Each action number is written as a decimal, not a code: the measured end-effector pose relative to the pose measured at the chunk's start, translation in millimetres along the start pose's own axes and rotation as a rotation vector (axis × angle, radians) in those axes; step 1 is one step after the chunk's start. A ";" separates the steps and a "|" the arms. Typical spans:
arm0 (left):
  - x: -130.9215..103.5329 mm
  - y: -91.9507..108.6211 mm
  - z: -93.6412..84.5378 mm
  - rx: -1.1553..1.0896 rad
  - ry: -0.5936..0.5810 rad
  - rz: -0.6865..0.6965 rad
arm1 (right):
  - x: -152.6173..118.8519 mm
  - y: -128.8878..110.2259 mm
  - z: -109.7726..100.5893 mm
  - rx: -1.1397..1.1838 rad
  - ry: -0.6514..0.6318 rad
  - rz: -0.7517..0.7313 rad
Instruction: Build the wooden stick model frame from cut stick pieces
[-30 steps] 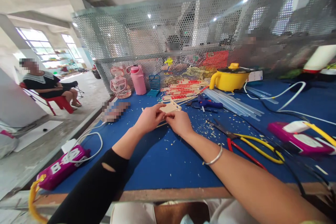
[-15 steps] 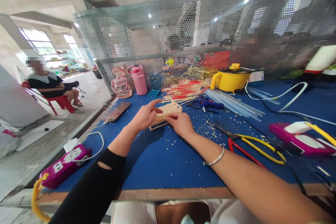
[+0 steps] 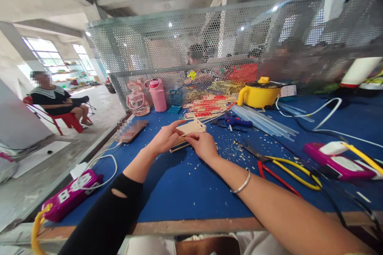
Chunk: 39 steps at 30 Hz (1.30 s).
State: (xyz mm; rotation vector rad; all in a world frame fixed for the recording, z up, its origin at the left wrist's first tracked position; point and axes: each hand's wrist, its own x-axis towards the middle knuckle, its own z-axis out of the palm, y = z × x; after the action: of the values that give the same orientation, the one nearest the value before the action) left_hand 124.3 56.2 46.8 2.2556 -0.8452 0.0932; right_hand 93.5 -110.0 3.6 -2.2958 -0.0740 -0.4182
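A small pale model built of thin wooden sticks (image 3: pixel 195 126) is tilted over the blue table mat, between my two hands. My left hand (image 3: pixel 165 136) grips its left side, index finger reaching along the top and the other fingers curled. At the near edge of the model, the thumb and fingertips of my right hand (image 3: pixel 204 145) are pinched together. Whatever lies in that pinch is too small and covered to make out. Behind the model lies a pile of wooden sticks with red marks (image 3: pixel 209 105).
Right of my hands lie blue-handled pliers (image 3: pixel 239 122), clear glue sticks (image 3: pixel 265 121) and large red-and-yellow-handled cutters (image 3: pixel 278 162). A yellow pot (image 3: pixel 263 95), pink bottle (image 3: pixel 157 95), phone (image 3: pixel 133 130) and purple power strips (image 3: pixel 70 195) surround the area. A perforated screen (image 3: pixel 167 53) stands behind.
My right hand's fingertips have shifted slightly left and up along the model, closer to my left hand. My left fingers are curled more closely on it. The whole view has tilted a little.
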 end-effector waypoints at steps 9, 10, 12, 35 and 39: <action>-2.9 3.0 2.6 -0.011 0.008 -0.017 | -1.5 -2.5 -2.7 -0.009 0.012 -0.047; -2.5 2.3 2.4 -0.021 0.011 -0.019 | -1.2 -2.2 -2.3 -0.006 0.014 -0.048; -1.5 0.7 1.8 -0.042 0.023 -0.023 | -0.9 -1.4 -1.4 -0.001 0.019 -0.045; 3.1 5.5 -3.2 0.190 0.574 -0.163 | 1.6 2.5 4.7 0.017 0.053 -0.033; -3.6 -13.0 -31.0 0.225 0.720 -0.294 | 1.7 2.3 4.4 0.018 0.055 -0.032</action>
State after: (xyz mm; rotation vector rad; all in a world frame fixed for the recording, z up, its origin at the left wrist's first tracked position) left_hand 134.5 85.2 60.9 2.2679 -0.1213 0.8374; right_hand 96.7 -108.6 -0.3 -2.2665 -0.0871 -0.4957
